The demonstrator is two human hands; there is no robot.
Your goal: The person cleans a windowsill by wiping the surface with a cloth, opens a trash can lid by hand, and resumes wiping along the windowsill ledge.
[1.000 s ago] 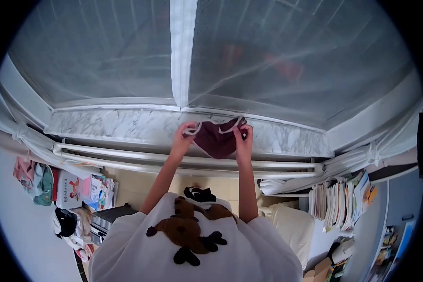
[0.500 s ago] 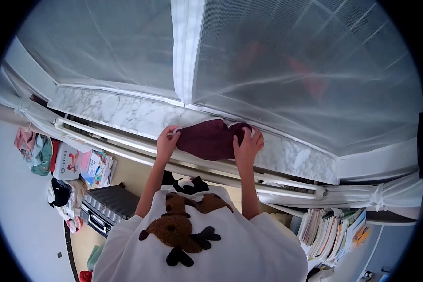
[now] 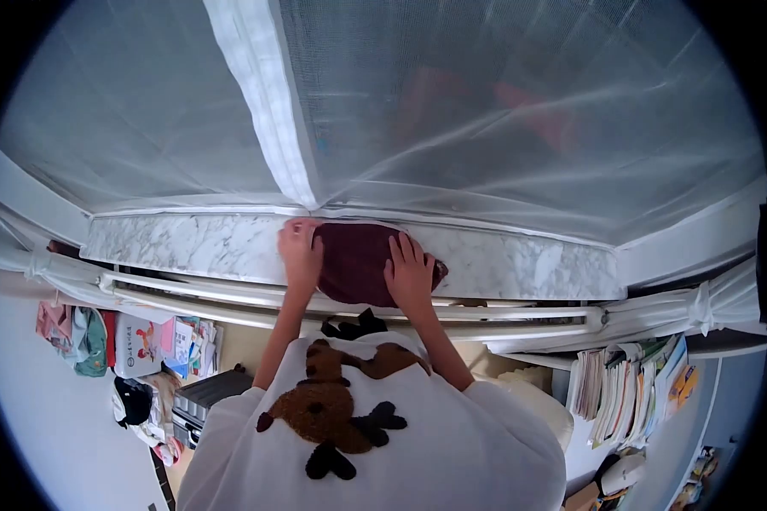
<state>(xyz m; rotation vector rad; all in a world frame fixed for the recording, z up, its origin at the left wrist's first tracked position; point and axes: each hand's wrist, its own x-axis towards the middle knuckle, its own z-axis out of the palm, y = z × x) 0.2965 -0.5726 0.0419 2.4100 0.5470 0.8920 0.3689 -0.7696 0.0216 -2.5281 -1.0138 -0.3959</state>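
A folded dark maroon cloth (image 3: 354, 264), perhaps a garment, lies on the marble windowsill (image 3: 187, 243), its front edge overhanging a little. At its right end, a small bunched part (image 3: 439, 271) looks patterned. My right hand (image 3: 411, 277) rests on top of the cloth's right half, palm down with its fingers spread. At the left edge is my left hand (image 3: 301, 254), its thumb against the cloth. Its other fingers are bent and blurred, so whether they pinch the edge is unclear.
A white rail (image 3: 520, 319) runs below the sill, and a sheer curtain (image 3: 520, 102) hangs behind it. Books (image 3: 626, 396) stand in a row at lower right. A grey suitcase (image 3: 217, 387), papers and clothes (image 3: 136, 400) are at lower left.
The view has shifted. The cloth looks more compact, and my right hand has gone from gripping its right end to lying flat on it. My left hand stays at the left edge, its fingers now blurred.
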